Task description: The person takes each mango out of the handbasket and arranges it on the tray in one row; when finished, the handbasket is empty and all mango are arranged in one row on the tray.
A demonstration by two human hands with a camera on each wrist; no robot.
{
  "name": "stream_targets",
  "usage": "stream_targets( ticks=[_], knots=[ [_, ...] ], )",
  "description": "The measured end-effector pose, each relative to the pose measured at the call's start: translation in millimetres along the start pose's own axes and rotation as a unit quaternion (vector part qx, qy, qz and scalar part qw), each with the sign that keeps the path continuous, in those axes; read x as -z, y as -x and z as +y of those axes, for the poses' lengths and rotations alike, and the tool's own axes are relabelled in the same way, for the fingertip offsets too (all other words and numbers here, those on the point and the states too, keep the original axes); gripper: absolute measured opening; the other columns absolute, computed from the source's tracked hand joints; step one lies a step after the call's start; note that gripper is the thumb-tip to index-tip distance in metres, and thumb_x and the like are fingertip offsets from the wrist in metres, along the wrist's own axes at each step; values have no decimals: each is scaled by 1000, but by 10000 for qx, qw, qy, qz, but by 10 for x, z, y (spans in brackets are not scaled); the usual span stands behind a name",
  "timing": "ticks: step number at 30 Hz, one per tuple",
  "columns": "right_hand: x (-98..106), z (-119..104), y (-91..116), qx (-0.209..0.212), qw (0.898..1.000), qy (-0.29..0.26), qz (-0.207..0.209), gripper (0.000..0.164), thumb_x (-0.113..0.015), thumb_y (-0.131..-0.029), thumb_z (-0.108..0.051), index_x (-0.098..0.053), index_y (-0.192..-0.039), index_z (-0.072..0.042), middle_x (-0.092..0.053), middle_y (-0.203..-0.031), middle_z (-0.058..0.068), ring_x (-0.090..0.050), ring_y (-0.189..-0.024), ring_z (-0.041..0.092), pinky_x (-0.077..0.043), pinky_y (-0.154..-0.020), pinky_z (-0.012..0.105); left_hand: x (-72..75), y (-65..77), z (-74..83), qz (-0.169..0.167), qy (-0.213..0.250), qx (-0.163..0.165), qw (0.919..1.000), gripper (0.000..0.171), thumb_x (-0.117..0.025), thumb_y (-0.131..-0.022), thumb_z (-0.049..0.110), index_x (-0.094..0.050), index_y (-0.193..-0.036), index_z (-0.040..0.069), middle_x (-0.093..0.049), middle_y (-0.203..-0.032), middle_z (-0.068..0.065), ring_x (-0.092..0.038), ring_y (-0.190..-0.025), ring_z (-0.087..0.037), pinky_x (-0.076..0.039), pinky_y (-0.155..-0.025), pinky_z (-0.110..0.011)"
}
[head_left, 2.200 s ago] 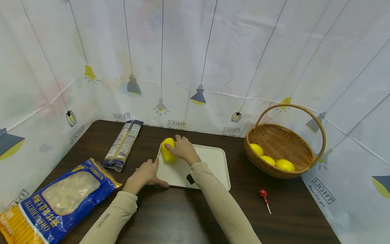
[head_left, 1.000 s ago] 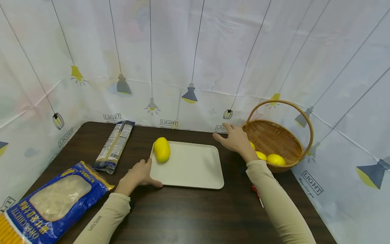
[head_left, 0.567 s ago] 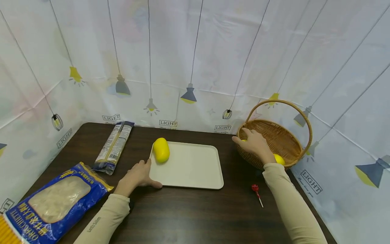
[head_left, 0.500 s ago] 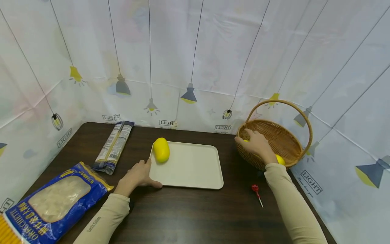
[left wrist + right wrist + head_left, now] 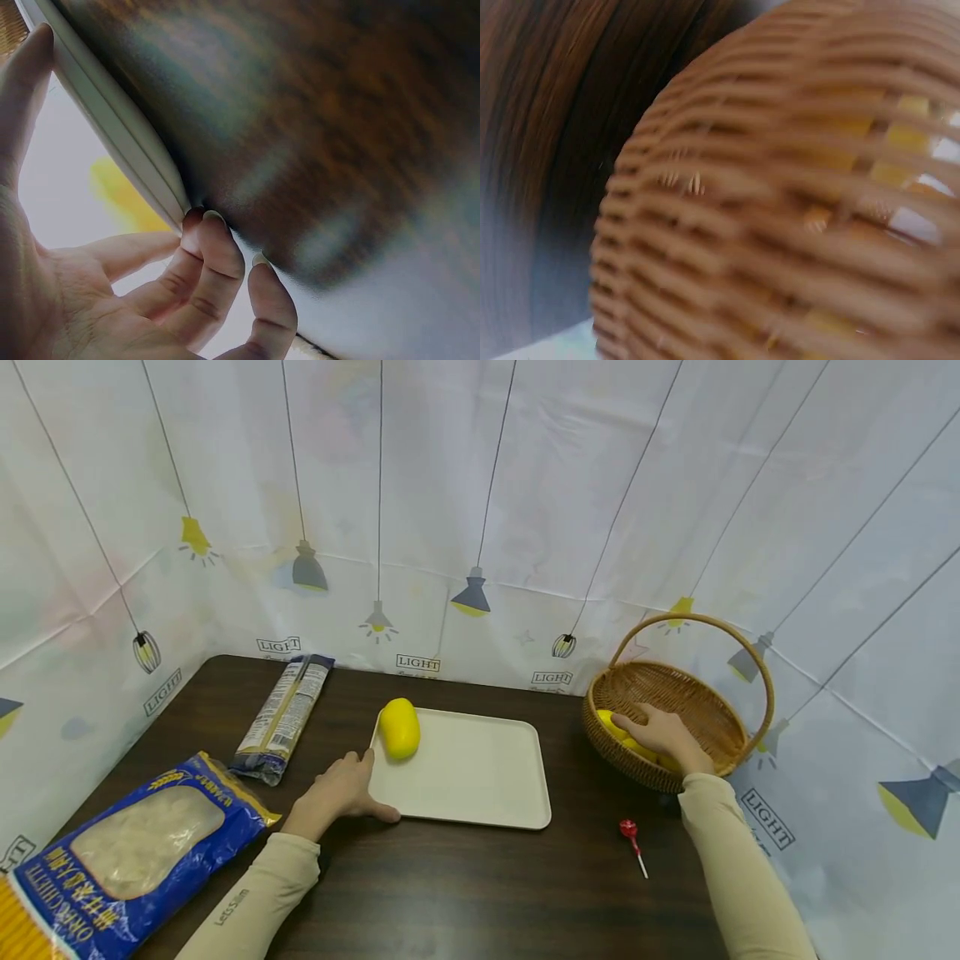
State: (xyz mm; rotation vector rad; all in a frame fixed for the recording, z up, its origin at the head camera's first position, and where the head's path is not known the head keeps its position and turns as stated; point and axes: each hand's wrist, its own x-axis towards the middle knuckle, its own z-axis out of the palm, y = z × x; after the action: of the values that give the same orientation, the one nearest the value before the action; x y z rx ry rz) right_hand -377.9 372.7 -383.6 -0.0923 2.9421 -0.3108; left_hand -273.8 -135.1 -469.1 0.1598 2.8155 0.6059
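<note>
In the head view, the left hand point(image 5: 339, 790) rests on the dark brown wooden table point(image 5: 465, 885) at the near left corner of the flat cream rectangular plastic tray point(image 5: 480, 777). Its fingers are nearly straight; the thumb lies along the near edge of the tray and the fingers lie along its left edge. One oval yellow lemon point(image 5: 400, 727) lies in the far left corner of the tray. The right hand point(image 5: 663, 734) is inside the round woven wicker basket with an arched handle point(image 5: 678, 693), at the right side of the table. Its fingers curl over a yellow lemon in the basket point(image 5: 639, 747); another yellow fruit point(image 5: 607, 722) shows just left of the fingers. A small red lollipop on a white stick point(image 5: 632, 838) lies on the table near the basket. At the left lie a long grey noodle packet point(image 5: 288, 714) and a big blue pasta bag point(image 5: 138, 852).

In the left wrist view, the relaxed fingers point(image 5: 217, 277) touch the rim of the tray point(image 5: 112, 127), and the lemon on the tray is a yellow blur point(image 5: 120, 196).

In the right wrist view, only the woven wall of the basket point(image 5: 727, 240) is seen from close, with yellow fruit point(image 5: 840, 157) behind the gaps. The hand itself is not visible here.
</note>
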Motion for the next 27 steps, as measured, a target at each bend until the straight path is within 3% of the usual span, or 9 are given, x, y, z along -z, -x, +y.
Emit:
stream_targets(
  ticks=[8,15,27],
  knots=[
    [12,140,92,305,9975,505,-381,94,-40,-98,-68,-29,-154,6,-38,-151,38,-36,-136,61,-35,-107,71,-3,-1,-6,-38,20,41,10000,125,-83,-68,66,-28,-155,-6,-39,-150,-34,-44,-135,-51,-36,-106,-74],
    [-18,186,124,567,9946,666,-563,77,-45,-100,-57,-41,-150,0,-47,-146,35,-43,-132,61,-40,-101,71,0,9,-5,-9,27,37,10000,126,-83,-67,67,-28,-155,-5,-40,-149,-34,-44,-135,-50,-36,-105,-74],
    [-24,226,44,701,9902,692,-988,75,-47,-100,-49,-39,-149,7,-47,-144,38,-43,-132,60,-37,-105,69,6,25,8,70,-7,8,10000,126,-83,-66,67,-30,-154,-6,-42,-147,-34,-47,-132,-51,-37,-103,-75]
  ],
)
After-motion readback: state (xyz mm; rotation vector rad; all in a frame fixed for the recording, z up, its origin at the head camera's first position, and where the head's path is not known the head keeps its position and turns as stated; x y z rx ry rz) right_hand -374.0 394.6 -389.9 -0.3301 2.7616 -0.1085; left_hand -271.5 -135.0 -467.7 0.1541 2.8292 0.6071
